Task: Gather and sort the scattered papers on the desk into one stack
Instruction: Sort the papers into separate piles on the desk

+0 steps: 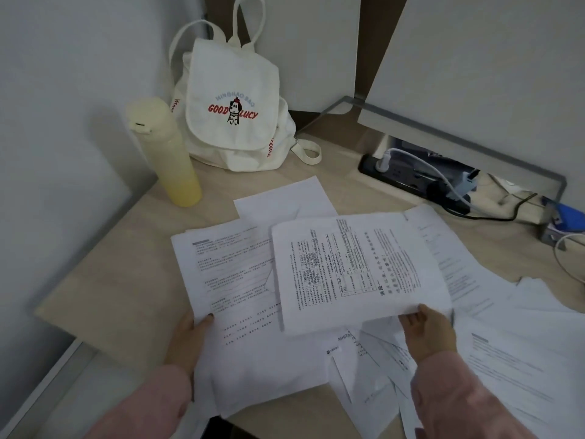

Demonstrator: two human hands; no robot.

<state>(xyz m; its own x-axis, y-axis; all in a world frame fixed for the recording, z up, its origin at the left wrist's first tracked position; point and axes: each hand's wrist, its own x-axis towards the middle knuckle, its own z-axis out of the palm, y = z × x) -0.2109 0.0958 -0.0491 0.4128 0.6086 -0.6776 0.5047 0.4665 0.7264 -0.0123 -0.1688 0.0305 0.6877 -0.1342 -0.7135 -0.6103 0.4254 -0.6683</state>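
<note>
Printed white papers cover the wooden desk [126,280]. My left hand [186,337] grips the left edge of a stack of sheets [234,280], thumb on top. My right hand [427,327] pinches the near edge of a printed sheet [357,270] turned sideways, held above the desk and overlapping the stack's right side. Several loose sheets [512,350] lie scattered to the right and under my right hand. A blank sheet [285,198] lies farther back.
A yellow bottle [164,153] stands at the back left beside a white canvas backpack [234,106]. A black power strip [411,182] with plugs and cables sits in a recess at the back right. The desk's left edge drops off near the wall.
</note>
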